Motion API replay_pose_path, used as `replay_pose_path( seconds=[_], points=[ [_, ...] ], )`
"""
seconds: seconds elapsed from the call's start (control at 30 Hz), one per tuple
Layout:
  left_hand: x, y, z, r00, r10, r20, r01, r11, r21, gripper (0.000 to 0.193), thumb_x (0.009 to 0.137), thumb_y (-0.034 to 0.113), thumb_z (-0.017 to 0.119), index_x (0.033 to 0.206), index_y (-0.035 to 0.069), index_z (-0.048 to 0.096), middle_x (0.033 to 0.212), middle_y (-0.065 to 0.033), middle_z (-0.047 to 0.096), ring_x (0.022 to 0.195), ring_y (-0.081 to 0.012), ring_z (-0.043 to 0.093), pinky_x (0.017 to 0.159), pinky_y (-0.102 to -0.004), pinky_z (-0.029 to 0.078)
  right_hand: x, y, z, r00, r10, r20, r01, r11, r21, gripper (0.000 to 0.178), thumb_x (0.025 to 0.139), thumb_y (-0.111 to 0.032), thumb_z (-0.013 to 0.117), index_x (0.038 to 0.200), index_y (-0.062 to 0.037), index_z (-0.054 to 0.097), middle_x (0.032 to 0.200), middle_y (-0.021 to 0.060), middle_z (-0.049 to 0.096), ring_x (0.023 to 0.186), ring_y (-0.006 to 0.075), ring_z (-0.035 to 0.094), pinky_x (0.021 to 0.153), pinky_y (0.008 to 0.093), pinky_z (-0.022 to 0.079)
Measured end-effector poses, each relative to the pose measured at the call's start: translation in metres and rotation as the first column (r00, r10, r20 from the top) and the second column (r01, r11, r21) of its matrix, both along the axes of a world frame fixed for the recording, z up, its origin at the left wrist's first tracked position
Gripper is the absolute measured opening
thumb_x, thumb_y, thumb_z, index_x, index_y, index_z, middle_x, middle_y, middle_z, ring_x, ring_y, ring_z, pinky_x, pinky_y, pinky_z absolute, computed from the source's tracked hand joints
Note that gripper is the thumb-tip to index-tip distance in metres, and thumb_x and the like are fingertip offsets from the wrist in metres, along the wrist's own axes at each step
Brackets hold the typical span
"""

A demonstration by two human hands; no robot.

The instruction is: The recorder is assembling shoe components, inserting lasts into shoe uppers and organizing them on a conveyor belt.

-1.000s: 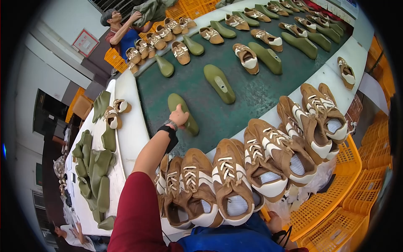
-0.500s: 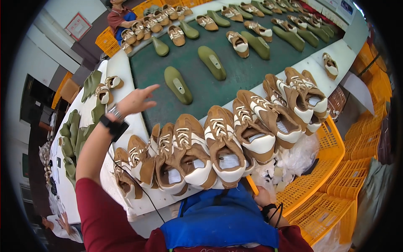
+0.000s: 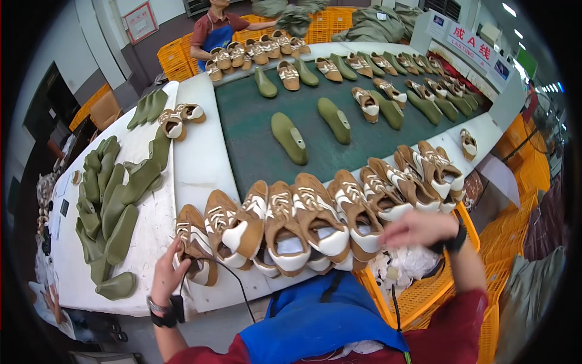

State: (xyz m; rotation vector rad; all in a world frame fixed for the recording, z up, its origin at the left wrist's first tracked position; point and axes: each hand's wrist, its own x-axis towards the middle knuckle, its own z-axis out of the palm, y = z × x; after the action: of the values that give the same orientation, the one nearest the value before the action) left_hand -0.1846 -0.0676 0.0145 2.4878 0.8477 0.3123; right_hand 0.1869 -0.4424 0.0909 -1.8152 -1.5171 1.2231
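Note:
Brown sneakers with white laces and white heel patches stand in a tight row along the table's near edge, heels toward me. My left hand (image 3: pixel 164 278) is beside the leftmost sneaker (image 3: pixel 193 233), fingers apart, fingertips against its side; it does not hold the shoe. Over the right part of the row, my right hand (image 3: pixel 418 230) reaches leftward with fingers stretched out and slightly blurred, near the heel of a sneaker (image 3: pixel 365 241). Nothing shows in its grasp. On the green belt (image 3: pixel 254 167) beyond lie olive shoe lasts (image 3: pixel 288 138) and more sneakers.
Several olive lasts (image 3: pixel 121 233) are heaped on the white table (image 3: pixel 151 242) at left, with two sneakers (image 3: pixel 173 125) behind. An orange crate (image 3: pixel 467 239) holding plastic bags (image 3: pixel 412 267) stands at my right. A thin black cable crosses near my left hand. A co-worker (image 3: pixel 213 33) stands at the far left.
My left hand has come back from above the belt to the leftmost sneaker. My right hand has risen from the crate's edge to the row. The view has shifted, showing more of the left table.

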Motion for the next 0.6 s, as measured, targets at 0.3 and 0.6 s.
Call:
replay_pose_path(
  seconds=[0.3, 0.6],
  points=[
    [-0.051, -0.015, -0.083, 0.936, 0.317, 0.155, -0.278, 0.933, -0.229, 0.061, 0.077, 0.004, 0.055, 0.131, -0.005, 0.029, 0.134, -0.0208, 0.034, 0.124, -0.0304, 0.033, 0.101, -0.0343, 0.027, 0.169, 0.28, -0.091, 0.759, -0.2, 0.619, 0.375, 0.912, -0.165, 0.051, 0.08, -0.031, 0.056, 0.117, 0.0016, 0.044, 0.094, 0.0173, 0.06, 0.064, 0.0219, 0.062, 0.054, 0.0307, 0.049],
    [-0.029, -0.012, -0.093, 0.95, 0.294, 0.104, -0.212, 0.853, -0.477, 0.062, 0.089, 0.017, 0.048, 0.138, -0.001, 0.015, 0.142, -0.02, 0.018, 0.131, -0.0291, 0.02, 0.106, -0.0337, 0.018, 0.165, 0.338, -0.18, 0.557, -0.391, 0.733, 0.51, 0.857, 0.07, 0.039, 0.079, -0.021, 0.055, 0.109, 0.0014, 0.044, 0.098, 0.0211, 0.061, 0.094, 0.0334, 0.058, 0.081, 0.0403, 0.047]
  ],
)
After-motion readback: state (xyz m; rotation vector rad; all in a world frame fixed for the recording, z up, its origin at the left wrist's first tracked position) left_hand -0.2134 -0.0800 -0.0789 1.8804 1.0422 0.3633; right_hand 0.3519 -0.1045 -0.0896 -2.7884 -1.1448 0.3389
